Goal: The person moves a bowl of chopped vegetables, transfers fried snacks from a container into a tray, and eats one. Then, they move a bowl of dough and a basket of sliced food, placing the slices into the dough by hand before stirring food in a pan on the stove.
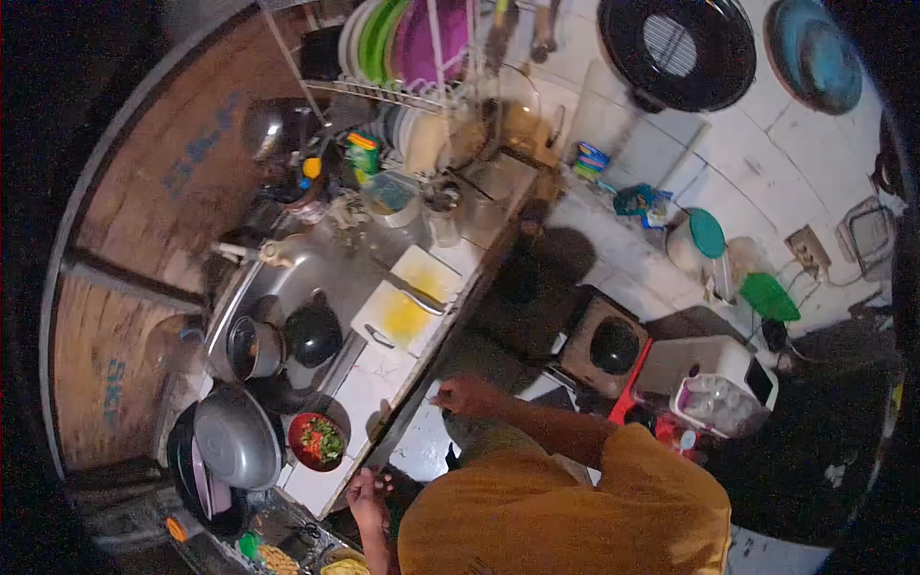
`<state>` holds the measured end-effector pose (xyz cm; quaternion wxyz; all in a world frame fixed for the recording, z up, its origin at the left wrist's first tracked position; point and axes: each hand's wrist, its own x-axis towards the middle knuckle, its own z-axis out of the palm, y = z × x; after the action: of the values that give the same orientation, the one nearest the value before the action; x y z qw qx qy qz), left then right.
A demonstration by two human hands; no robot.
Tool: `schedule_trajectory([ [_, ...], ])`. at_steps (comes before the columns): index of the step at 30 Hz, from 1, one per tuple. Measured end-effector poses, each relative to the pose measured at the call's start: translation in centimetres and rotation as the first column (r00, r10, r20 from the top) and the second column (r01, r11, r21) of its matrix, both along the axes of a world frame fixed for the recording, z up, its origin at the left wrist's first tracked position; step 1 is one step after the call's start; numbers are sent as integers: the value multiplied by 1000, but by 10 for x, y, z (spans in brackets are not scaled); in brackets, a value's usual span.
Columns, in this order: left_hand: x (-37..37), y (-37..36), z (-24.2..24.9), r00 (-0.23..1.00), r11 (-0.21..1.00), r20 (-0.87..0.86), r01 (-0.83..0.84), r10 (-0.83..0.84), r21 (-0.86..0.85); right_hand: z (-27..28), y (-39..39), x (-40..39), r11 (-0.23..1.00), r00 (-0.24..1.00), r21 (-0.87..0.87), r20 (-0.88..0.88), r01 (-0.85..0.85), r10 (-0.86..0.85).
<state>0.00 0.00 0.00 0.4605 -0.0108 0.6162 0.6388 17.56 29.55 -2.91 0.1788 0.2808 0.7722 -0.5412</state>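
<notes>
Beside the counter's front edge is my left hand (366, 489), fingers loosely bent and apart, holding nothing I can see. The nearest thing to it is a red bowl (319, 442) of chopped red and green pieces on the white tiled counter (376, 385). My right hand (462, 395) hovers off the counter edge with loosely curled fingers and no visible object in it. Up the counter from it lies a white cutting board (422, 278) with yellow stains. A knife (418, 298) rests across the board. A small dark-edged item (379, 335) lies at its near corner.
A steel sink (331, 264) holds a pot (255, 347) and a black bowl (313, 333). A large grey pan (238, 436) stands left of the red bowl. Plates fill a dish rack (402, 91). A rice cooker (714, 393) and brown appliance (604, 345) are on the right.
</notes>
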Motion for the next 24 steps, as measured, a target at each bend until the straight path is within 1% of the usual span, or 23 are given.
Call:
schedule_trajectory([
  [2, -11, -19, 20, 999, 999, 12, 52, -52, 10, 30, -22, -14, 990, 987, -132, 156, 57, -36],
  [3, 2, 59, -18, 998, 993, -3, 70, -70, 98, 10, 46, -1, 996, 988, -45, 142, 74, -67],
  [4, 11, 62, -5, 994, 994, -13, 107, -107, 25, 4, 27, 4, 978, 955, 63, -236, 198, -178],
  [5, 17, 59, 10, 991, 991, -31, 126, -128, -51, 2, 7, 2, 934, 777, 113, -594, 338, -209],
  [6, 21, 55, 21, 994, 993, -39, 101, -104, -66, -1, -7, 0, 906, 733, 211, -664, 368, -144],
  [7, 23, 57, 29, 976, 983, -121, 173, -179, -57, -3, -12, -3, 916, 727, 211, -677, 340, -114],
  [8, 22, 58, 34, 948, 970, -207, 237, -243, -53, -5, -16, -4, 948, 755, 105, -633, 302, -170],
  [9, 19, 58, 37, 953, 980, -228, 194, -199, -43, -6, -19, -6, 965, 787, 2, -578, 263, -213],
  [11, 13, 48, 39, 953, 961, -131, 277, -272, 22, 3, -29, -4, 970, 870, 71, -461, 232, -174],
  [13, 7, 29, 32, 965, 975, -154, 218, -211, 35, -24, -49, -6, 955, 791, -77, -544, 286, -281],
  [15, 5, 6, 27, 983, 981, -106, 159, -147, 115, -25, -62, -10, 975, 813, -64, -542, 212, -212],
  [16, 6, -9, 18, 978, 981, -163, 153, -132, 122, -22, -70, -13, 981, 830, -63, -525, 184, -189],
  [17, 5, -22, 17, 983, 987, -165, 104, -83, 123, -23, -79, -19, 992, 832, -58, -540, 113, -127],
  [19, 4, -50, 26, 988, 993, -146, 62, -46, 105, -18, -105, -35, 978, 826, -50, -528, 203, -198],
  [21, 6, -82, 22, 990, 990, -137, -6, 25, 138, -4, -127, -54, 993, 841, -50, -529, 103, -114],
  [24, 12, -116, 28, 983, 983, -116, -124, 140, 134, 22, -161, -76, 1000, 863, -19, -504, 18, -25],
])
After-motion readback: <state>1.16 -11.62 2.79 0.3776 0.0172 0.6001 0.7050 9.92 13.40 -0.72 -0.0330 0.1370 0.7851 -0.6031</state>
